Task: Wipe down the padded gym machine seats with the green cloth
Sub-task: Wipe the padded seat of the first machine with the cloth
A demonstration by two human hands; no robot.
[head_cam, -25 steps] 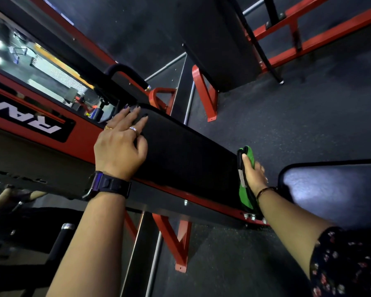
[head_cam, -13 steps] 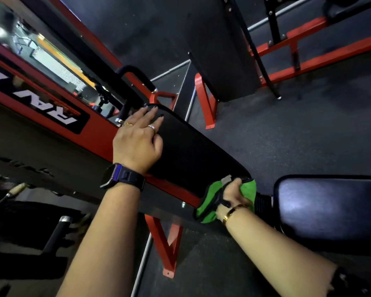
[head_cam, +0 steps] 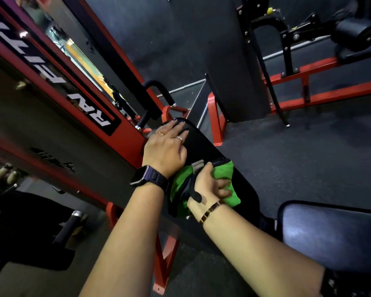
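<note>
A long black padded bench pad (head_cam: pixel 204 146) slants through the middle of the view on a red frame. My left hand (head_cam: pixel 166 146) lies flat on its far end, fingers stretched out. My right hand (head_cam: pixel 210 185) presses the green cloth (head_cam: pixel 227 174) onto the pad's near part, fingers curled into the fabric; a black strap of the cloth runs over the back of this hand. A second padded seat (head_cam: pixel 334 234), dark blue-black, sits at the lower right, untouched.
A red and black machine frame (head_cam: pixel 79 108) with white lettering runs along the left. A black handle (head_cam: pixel 156 91) rises behind the pad. Another machine with red floor rails (head_cam: pixel 321 97) and a tall black pad stands at the back. Dark rubber floor (head_cam: pixel 298 159) lies to the right.
My right hand has slid the green cloth from the pad's lower right edge up onto its top surface, closer to my left hand. My left hand stayed on the far end.
</note>
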